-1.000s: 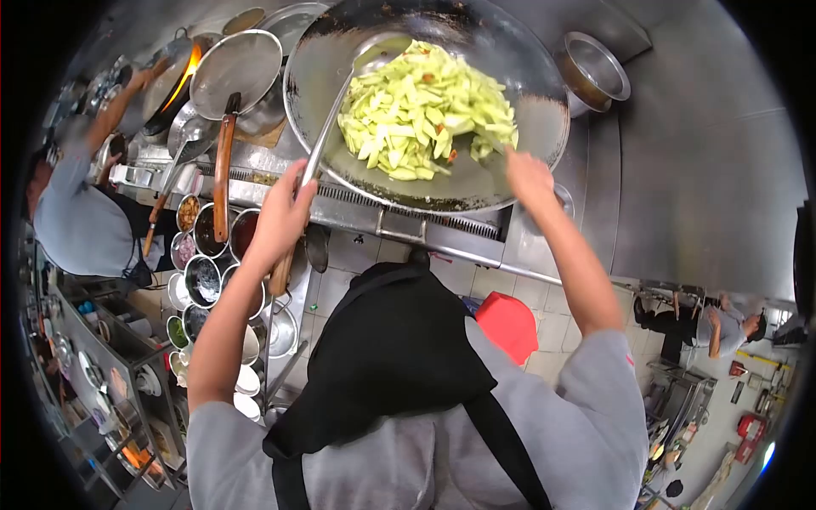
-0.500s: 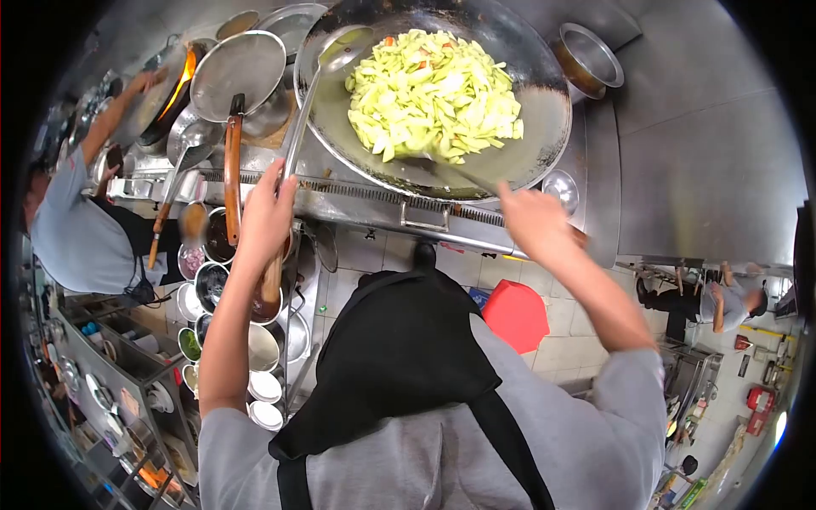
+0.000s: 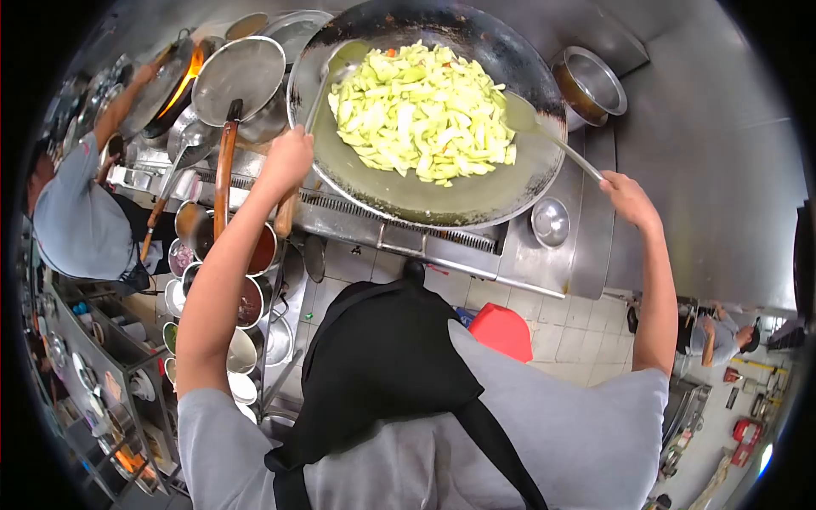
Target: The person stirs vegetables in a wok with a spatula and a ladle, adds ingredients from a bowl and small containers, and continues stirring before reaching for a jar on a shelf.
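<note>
A large wok [image 3: 529, 174] holds a heap of pale green vegetable slices [image 3: 421, 119] with a few orange bits. My left hand [image 3: 291, 157] is closed around the long handle of a ladle [image 3: 347, 61], whose bowl rests at the heap's upper left; its wooden handle end shows below my hand. From the right, my right hand [image 3: 631, 201] grips the handle of a wok spatula [image 3: 522, 114]. The spatula's blade touches the right side of the slices, and its handle crosses the wok's right rim.
A round strainer [image 3: 240, 78] with a wooden handle is left of the wok. Several seasoning bowls [image 3: 245, 350] stand below it. At right are a metal pot [image 3: 593, 81] and a small round metal bowl [image 3: 551, 223]. A co-worker [image 3: 81, 212] works beside a flame at left.
My right hand has swung outward to the right and up, taking the spatula from the heap's lower edge to its right side. My left hand has moved slightly up and right.
</note>
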The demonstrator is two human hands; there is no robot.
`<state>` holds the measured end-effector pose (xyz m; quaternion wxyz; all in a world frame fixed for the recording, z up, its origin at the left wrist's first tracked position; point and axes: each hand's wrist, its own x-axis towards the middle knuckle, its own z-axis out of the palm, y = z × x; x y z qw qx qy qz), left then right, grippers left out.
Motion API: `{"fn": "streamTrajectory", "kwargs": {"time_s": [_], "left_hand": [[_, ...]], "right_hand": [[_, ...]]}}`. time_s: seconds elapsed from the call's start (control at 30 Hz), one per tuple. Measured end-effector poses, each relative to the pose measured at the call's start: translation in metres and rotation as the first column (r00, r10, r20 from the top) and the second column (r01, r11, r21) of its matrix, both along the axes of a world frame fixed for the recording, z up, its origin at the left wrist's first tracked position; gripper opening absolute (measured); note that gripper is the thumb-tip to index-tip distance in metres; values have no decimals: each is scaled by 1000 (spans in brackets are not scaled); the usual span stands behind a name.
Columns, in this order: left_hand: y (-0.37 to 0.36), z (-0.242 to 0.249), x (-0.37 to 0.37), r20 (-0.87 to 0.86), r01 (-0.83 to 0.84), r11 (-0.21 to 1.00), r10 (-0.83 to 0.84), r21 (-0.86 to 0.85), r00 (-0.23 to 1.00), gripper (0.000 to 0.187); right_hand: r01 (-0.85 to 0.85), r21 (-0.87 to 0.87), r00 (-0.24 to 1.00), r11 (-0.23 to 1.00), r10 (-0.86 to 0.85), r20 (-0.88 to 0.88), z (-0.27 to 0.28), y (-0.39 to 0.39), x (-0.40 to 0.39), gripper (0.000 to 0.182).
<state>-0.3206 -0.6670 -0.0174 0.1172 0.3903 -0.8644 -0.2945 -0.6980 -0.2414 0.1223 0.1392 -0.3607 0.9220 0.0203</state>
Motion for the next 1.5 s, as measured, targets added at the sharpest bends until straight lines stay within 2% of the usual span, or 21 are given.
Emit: {"fn": "streamTrajectory", "kwargs": {"time_s": [0.03,0.07,0.1,0.17,0.27,0.37,0.47,0.53,0.57,0.63,0.7,0.8,0.87,0.9,0.97,1.03,1.13,1.2,1.27,1.37,1.5], "left_hand": [[-3,-10,-11,30,-9,999,8,45,1000,31],[-16,-43,-20,30,16,1000,-16,-2,999,30],[-11,-37,-28,-41,-43,962,56,270,998,29],[11,-22,-51,-117,-79,673,241,736,963,28],[36,-40,-84,-87,-50,441,286,896,954,26],[85,-35,-91,-119,-8,621,163,783,979,25],[124,3,-55,-79,-30,728,115,685,990,29],[142,35,-32,-64,-60,793,123,606,990,40],[140,37,-26,-49,-76,854,118,515,992,43],[133,38,-15,-19,-105,943,117,316,993,50],[108,29,-21,-73,-45,992,36,-122,997,41],[63,34,-64,118,-67,993,78,-93,990,40],[10,-26,-93,151,-70,985,94,-156,984,38],[-6,-35,-111,150,-89,996,87,5,985,35],[-12,-32,-140,100,-103,949,77,298,992,36],[-2,-18,-160,4,-58,836,67,545,998,35],[33,4,-142,50,17,904,-43,427,998,34],[67,27,-93,95,72,988,-85,139,992,36],[92,24,-39,2,114,992,-114,-50,993,40],[131,48,8,86,67,998,-66,-6,994,44],[146,46,56,59,15,1000,-15,-7,998,42]], "right_hand": [[153,36,988,988,-154,23,3,-1,-12,32],[119,65,977,991,-129,172,-19,-1,-46,32],[79,88,943,993,-103,316,-62,-9,-98,33],[36,46,839,998,-55,541,-123,-53,-139,36],[-32,-207,878,978,127,462,-198,-152,-106,40],[-105,-184,936,977,159,313,-161,-179,-53,40],[-351,-176,904,920,382,192,-113,-132,-71,36],[-334,-118,938,935,342,55,-75,-94,-77,36],[-214,-53,976,975,215,19,-45,-79,-69,36],[-237,-40,971,971,238,6,-38,-58,-113,33],[-174,-28,982,984,176,72,-36,-55,-150,31],[-134,-55,986,990,138,95,-71,-86,-186,29],[-553,75,833,830,547,86,-135,-132,-241,28],[-67,-40,898,997,78,434,-148,-156,-232,30],[69,-141,760,988,40,649,-180,-197,-210,34],[-22,-244,619,969,205,758,-218,-228,-194,30],[-71,-243,771,968,207,602,-178,-218,-133,25],[-158,-217,732,963,261,629,-146,-186,-142,28],[-443,-268,858,856,491,150,-125,-147,-148,32],[-255,-11,952,967,249,-179,-18,-90,-43,36],[-307,151,875,939,341,-343,38,-25,20,27]]}}
